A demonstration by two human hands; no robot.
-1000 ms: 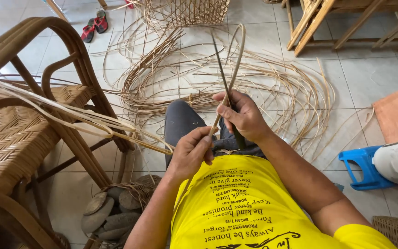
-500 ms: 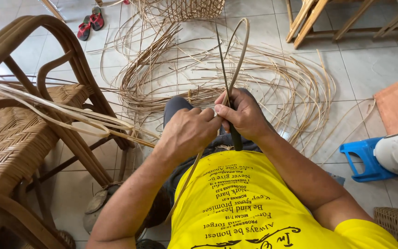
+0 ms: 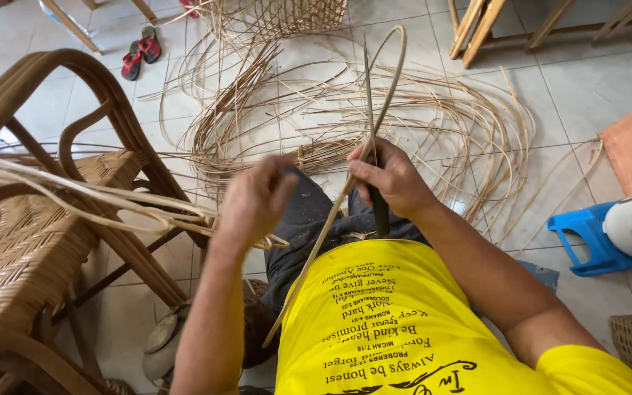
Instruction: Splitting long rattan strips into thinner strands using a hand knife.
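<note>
Two hands, right hand (image 3: 389,179) gripping rattan strip (image 3: 334,212)

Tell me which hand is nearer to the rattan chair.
Left. The left hand hangs beside the rattan chair, near its loose strips. The right hand is farther off, gripping a dark blade.

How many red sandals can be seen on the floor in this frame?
2. A pair of red flat sandals lies on the tiled floor at upper left, beyond the rattan chair: one nearer the chair, the other beside it. Another reddish item at the top edge is cut off.
</note>
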